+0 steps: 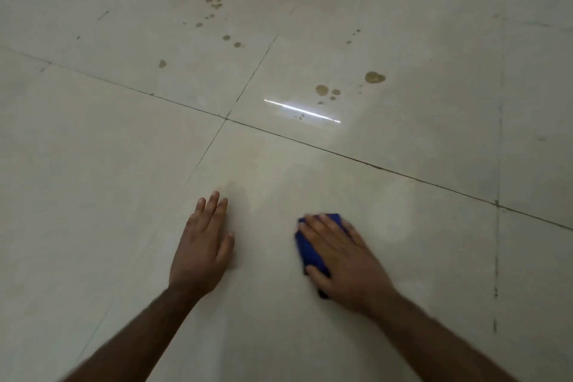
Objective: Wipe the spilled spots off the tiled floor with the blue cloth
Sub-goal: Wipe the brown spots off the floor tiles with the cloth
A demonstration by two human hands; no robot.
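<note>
My right hand (pixel 339 253) lies flat on the folded blue cloth (pixel 308 250), pressing it onto the pale tiled floor (pixel 108 164); the cloth shows at the fingertips and along the thumb side. My left hand (pixel 203 245) rests flat on the floor about a hand's width to the left, fingers straight. Brown spilled spots lie farther ahead: a near cluster (pixel 322 90) with a larger blot (pixel 374 77) on the tile beyond the cloth, and several smaller drops (pixel 217 3) far off to the upper left. A single spot (pixel 162 63) sits left of centre.
Dark grout lines cross at a joint (pixel 226 119) ahead of my hands. A bright streak of reflected light (pixel 302 111) lies just before the near spots. A faint smeared patch (pixel 238 195) shows beside my left fingertips.
</note>
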